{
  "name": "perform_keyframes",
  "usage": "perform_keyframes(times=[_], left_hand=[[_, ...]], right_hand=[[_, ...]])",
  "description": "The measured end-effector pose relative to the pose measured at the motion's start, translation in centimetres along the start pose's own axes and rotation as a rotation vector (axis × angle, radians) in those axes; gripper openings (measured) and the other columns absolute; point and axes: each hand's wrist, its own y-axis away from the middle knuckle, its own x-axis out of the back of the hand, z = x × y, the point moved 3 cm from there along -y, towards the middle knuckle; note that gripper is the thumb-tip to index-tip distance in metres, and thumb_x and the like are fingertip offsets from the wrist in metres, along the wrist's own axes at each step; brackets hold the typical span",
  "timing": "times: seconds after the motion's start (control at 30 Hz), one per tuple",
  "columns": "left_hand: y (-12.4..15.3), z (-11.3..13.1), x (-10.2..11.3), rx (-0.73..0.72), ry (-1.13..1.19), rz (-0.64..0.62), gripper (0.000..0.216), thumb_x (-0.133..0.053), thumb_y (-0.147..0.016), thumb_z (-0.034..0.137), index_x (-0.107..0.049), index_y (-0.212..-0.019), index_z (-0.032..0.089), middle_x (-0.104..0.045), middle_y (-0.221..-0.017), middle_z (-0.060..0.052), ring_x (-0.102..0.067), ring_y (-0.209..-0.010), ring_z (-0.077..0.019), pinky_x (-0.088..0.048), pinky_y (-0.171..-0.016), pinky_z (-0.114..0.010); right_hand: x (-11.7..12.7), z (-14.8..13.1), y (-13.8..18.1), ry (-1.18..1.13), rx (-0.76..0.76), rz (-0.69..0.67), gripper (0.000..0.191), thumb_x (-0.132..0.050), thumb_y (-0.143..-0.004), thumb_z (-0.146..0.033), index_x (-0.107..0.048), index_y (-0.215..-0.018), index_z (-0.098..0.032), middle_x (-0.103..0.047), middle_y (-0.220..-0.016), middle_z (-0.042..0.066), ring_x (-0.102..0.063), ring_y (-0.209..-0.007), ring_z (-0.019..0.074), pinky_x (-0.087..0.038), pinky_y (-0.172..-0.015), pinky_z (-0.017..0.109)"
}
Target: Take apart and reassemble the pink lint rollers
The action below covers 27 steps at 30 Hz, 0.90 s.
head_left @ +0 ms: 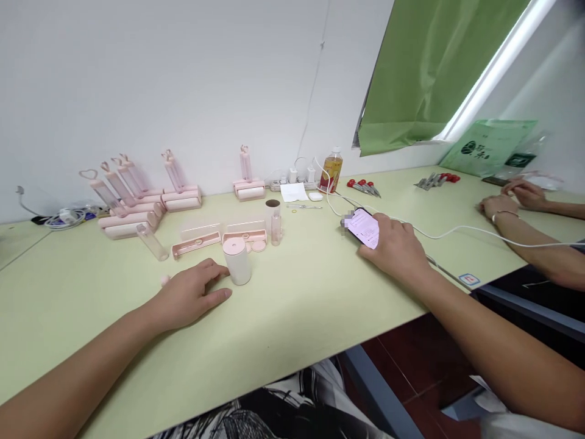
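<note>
My left hand rests on the table, thumb and fingers apart, with nothing in it. Just beyond its fingertips stands a white lint roller refill with a pink end cap. My right hand grips a smartphone by its near side; the screen is lit and partly blurred out. Behind the refill lie open pink roller cases, pink discs, a clear pink handle tube and a hollow cardboard-cored roll. Another clear pink tube lies farther left.
Assembled pink lint rollers stand along the wall. A power strip, drink bottle and white cable are at the back. Red-handled tools lie right of the bottle. Another person's hands rest at far right.
</note>
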Motion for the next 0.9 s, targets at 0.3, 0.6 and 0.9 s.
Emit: perform_keyframes(times=[0.3,0.6,0.9], left_hand=[[0.0,-0.1,0.0,0.007,0.003,0.001,0.041,-0.045,-0.089,0.051,-0.058,-0.121,0.03,-0.061,-0.103,-0.001,-0.058,-0.082,-0.017,-0.043,-0.068,-0.026],[-0.1,-0.2,-0.1,0.014,-0.003,-0.016,0.041,-0.044,-0.089,0.053,-0.056,-0.122,0.031,-0.06,-0.104,-0.001,-0.058,-0.083,-0.0172,-0.043,-0.07,-0.027],[-0.1,-0.4,-0.2,0.002,-0.001,-0.006,0.043,-0.044,-0.089,0.054,-0.057,-0.121,0.03,-0.06,-0.104,-0.001,-0.058,-0.082,-0.0179,-0.042,-0.068,-0.027]], right_hand=[[0.2,0.2,0.1,-0.095,0.044,0.18,0.061,-0.056,-0.076,-0.035,-0.04,-0.13,-0.011,-0.055,-0.12,0.021,-0.047,-0.11,0.0382,-0.037,-0.092,0.045],[-0.1,0.8,-0.2,-0.1,0.079,0.316,0.059,-0.057,-0.076,-0.039,-0.042,-0.127,-0.013,-0.054,-0.119,0.019,-0.047,-0.108,0.0362,-0.037,-0.09,0.045],[0.3,1.1,-0.3,-0.135,0.02,0.326,0.061,-0.059,-0.073,-0.04,-0.042,-0.126,-0.015,-0.054,-0.118,0.017,-0.046,-0.107,0.0356,-0.038,-0.087,0.044]])
